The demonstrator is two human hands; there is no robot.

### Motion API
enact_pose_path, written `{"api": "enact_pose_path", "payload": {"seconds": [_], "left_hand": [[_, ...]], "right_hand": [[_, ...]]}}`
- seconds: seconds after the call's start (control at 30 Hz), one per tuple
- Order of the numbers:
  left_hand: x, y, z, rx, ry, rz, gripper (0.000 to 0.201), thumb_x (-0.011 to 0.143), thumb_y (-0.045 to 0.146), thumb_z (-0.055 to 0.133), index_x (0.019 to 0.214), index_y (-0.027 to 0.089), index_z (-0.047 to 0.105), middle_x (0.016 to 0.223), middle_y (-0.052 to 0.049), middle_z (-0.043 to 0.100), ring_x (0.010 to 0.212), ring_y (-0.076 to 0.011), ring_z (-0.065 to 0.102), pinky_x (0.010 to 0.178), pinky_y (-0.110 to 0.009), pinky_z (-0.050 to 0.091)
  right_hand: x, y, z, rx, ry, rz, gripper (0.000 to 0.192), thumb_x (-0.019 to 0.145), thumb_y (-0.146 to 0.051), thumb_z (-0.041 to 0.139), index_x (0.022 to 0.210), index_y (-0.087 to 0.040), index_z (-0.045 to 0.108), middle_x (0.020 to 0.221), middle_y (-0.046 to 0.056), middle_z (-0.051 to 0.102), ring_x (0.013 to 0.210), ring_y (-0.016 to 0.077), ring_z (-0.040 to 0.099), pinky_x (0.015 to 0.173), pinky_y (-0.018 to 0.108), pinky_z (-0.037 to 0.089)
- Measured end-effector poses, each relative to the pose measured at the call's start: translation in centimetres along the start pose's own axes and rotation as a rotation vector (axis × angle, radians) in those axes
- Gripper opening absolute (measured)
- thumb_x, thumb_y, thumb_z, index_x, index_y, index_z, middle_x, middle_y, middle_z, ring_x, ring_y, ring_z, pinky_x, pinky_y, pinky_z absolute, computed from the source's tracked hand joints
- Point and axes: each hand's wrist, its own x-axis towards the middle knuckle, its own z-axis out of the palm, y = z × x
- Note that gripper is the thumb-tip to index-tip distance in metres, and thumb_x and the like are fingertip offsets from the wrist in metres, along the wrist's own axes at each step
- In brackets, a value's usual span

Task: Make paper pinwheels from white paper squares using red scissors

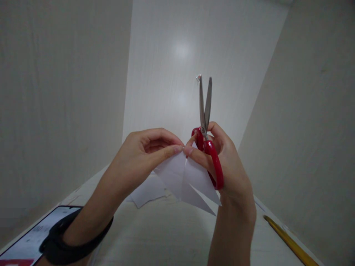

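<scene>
Between my hands hangs a folded white paper (172,171), with slits that part it into pointed flaps on the right. My left hand (151,151) pinches its top edge between thumb and fingers. Right beside it, the thumb and finger of my right hand (222,155) pinch the same edge. Red-handled scissors (205,114) hang on my right hand, its thumb through one loop; their blades point up, slightly apart, away from the paper. The other fingers of the right hand are partly hidden behind the handles.
More white paper pieces (148,190) lie on the pale table (155,232) behind the held paper. At the lower left a lit phone (30,231) lies near my wristband. A yellow-brown stick-like object (290,240) lies at the right edge. Pale walls (163,74) enclose the table.
</scene>
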Motion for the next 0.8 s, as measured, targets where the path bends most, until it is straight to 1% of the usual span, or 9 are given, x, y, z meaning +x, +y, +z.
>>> {"api": "enact_pose_path", "payload": {"seconds": [0.13,0.33,0.43,0.53,0.67,0.8], "left_hand": [[-0.1,0.0,0.1,0.013,0.009,0.006,0.01,0.078,0.019,0.072,0.069,0.022,0.073,0.067,0.003,0.071,0.063,-0.0113,0.065,0.062,-0.019,0.052],[-0.5,0.4,0.2,0.184,0.072,0.06,0.008,0.081,0.022,0.071,0.073,0.021,0.072,0.074,0.001,0.073,0.069,-0.0129,0.066,0.069,-0.021,0.053],[-0.7,0.4,0.3,0.26,0.122,0.093,0.006,0.081,0.021,0.069,0.076,0.02,0.071,0.077,0.001,0.074,0.073,-0.0143,0.067,0.072,-0.023,0.054],[-0.8,0.4,0.3,0.29,0.148,0.128,0.005,0.082,0.019,0.068,0.077,0.02,0.07,0.079,0.001,0.073,0.075,-0.0148,0.067,0.073,-0.024,0.054],[-1.0,0.6,0.5,0.357,0.192,0.2,0.007,0.082,0.015,0.066,0.078,0.021,0.068,0.08,0.002,0.071,0.078,-0.0144,0.066,0.077,-0.024,0.052],[-1.3,0.9,0.6,0.375,0.231,0.241,0.009,0.082,0.015,0.066,0.077,0.022,0.066,0.08,0.003,0.069,0.078,-0.0135,0.064,0.077,-0.023,0.052]], "right_hand": [[0.0,0.1,0.0,-0.018,-0.011,-0.027,0.038,0.068,-0.02,0.082,0.082,-0.025,0.047,0.074,-0.006,0.066,0.063,0.0108,0.059,0.056,0.023,0.045],[0.0,0.0,0.7,-0.074,0.069,-0.082,0.041,0.068,-0.018,0.082,0.082,-0.026,0.045,0.076,-0.006,0.064,0.068,0.0123,0.06,0.063,0.025,0.048],[-0.1,0.0,1.2,-0.116,0.107,-0.108,0.039,0.069,-0.016,0.079,0.084,-0.027,0.045,0.079,-0.005,0.063,0.073,0.014,0.062,0.064,0.026,0.049],[-0.2,0.1,1.5,-0.187,0.138,-0.154,0.036,0.071,-0.013,0.074,0.086,-0.028,0.045,0.081,-0.005,0.062,0.077,0.0158,0.063,0.067,0.029,0.05],[-0.5,-0.1,2.2,-0.272,0.196,-0.227,0.039,0.069,-0.008,0.071,0.088,-0.029,0.045,0.081,-0.005,0.061,0.074,0.0159,0.063,0.068,0.03,0.05],[-0.7,-0.5,2.6,-0.253,0.238,-0.257,0.04,0.068,-0.008,0.073,0.087,-0.029,0.045,0.083,-0.004,0.062,0.076,0.0164,0.063,0.067,0.03,0.05]]}}
